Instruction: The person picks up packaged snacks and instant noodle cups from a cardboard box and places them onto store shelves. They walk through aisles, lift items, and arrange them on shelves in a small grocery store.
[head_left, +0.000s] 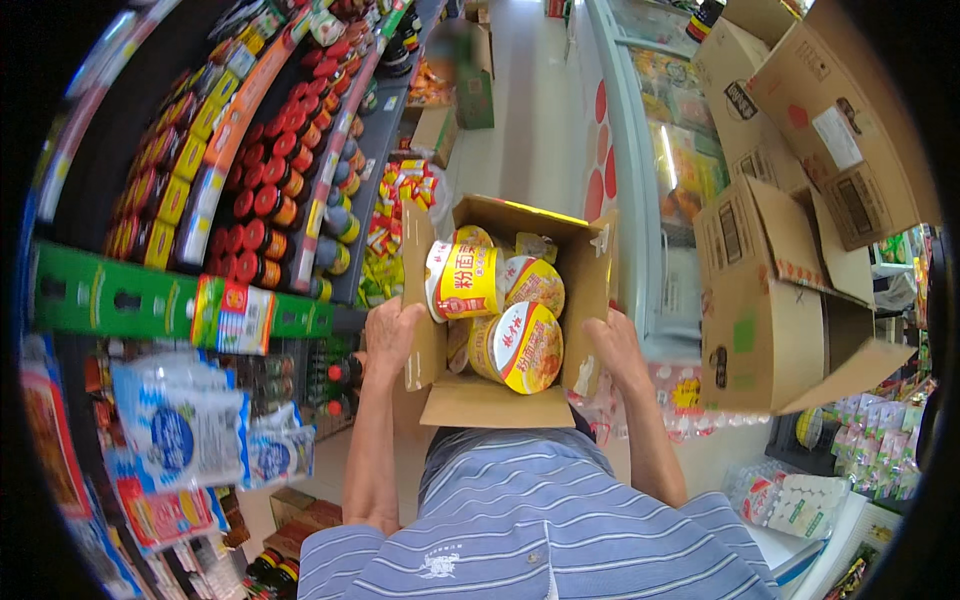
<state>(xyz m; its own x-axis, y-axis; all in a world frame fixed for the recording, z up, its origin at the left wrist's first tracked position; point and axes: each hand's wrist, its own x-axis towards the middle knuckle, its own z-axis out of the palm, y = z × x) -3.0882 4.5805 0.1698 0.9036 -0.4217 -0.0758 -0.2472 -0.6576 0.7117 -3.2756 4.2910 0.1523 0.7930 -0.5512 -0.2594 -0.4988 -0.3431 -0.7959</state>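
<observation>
An open cardboard box (581, 330) is held in front of my waist, its flaps spread. My left hand (391, 330) grips its left side, thumb over the raised flap. On the opposite side my right hand (615, 341) grips the other flap; its fingers are partly hidden behind the cardboard. Several instant noodle cups in yellow and white lie loosely inside: one on its side (463, 279), another with its printed lid facing up (529, 346), and a third behind them (532, 285). A small packet (537, 246) shows near the box's far wall.
Shelves of red-lidded sauce jars (274, 199) line the left, with bags of salt-like white packets (180, 427) hanging lower. A glass-topped chest freezer (671, 172) runs along the right, bearing opened cartons (757, 300). Cartons (474, 97) stand in the aisle ahead.
</observation>
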